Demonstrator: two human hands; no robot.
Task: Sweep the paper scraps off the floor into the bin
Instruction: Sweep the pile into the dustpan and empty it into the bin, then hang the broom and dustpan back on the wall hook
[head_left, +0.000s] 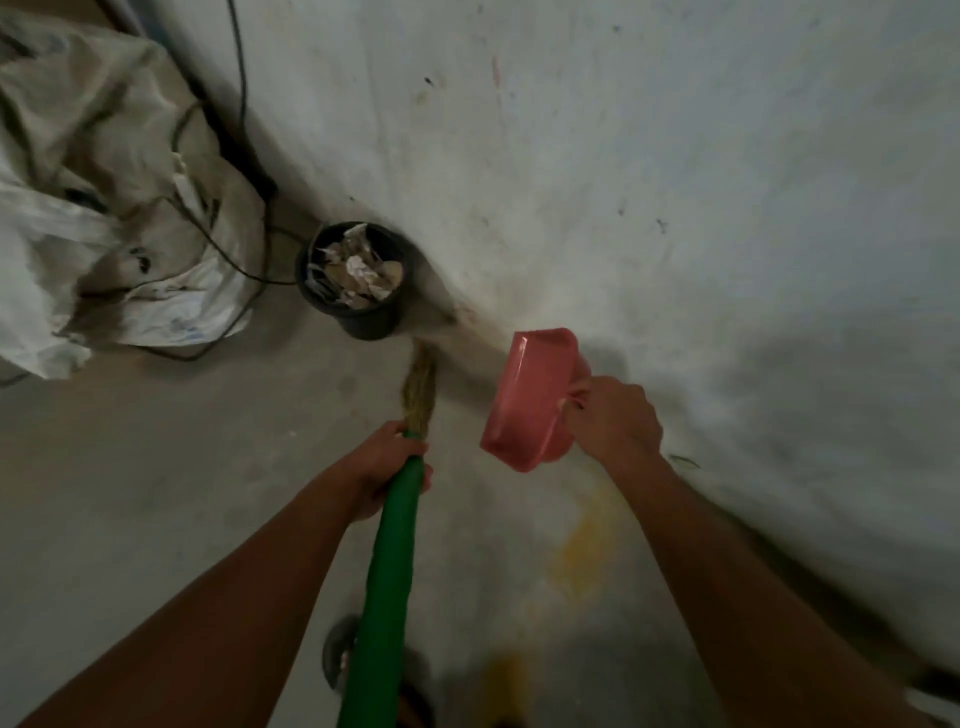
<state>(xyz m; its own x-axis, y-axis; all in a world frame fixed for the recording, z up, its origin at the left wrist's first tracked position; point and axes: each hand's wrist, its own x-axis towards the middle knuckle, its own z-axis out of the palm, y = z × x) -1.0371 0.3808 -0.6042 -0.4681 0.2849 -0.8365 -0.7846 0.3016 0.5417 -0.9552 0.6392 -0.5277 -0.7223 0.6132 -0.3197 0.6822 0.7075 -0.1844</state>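
The left hand (387, 467) has its fingers wrapped round the green handle of a grass broom (387, 571), gripping it just below where the straw-coloured bristles begin. The bristles point forward and their tip lies on the concrete floor (156, 493) right beside the base of the black bin (363, 317). The right hand (613, 415) grips the handle end of a pink dustpan (524, 395), fingers curled over it; the pan is held off the floor, tilted up on edge with its open mouth turned leftward toward the broom, and it sits to the right of the bristles, near the foot of the wall (675, 182). The bin stands upright against the wall and is filled near its rim with crumpled paper scraps (358, 267) (white and brownish pieces, some folded). No scraps can be made out inside the pan from this angle. To the left of the bin a large whitish sack (104, 208) lies slumped on the floor, with dark cables (228, 260) trailing over and around it. Yellowish stains (582, 551) mark the floor between the forearms.
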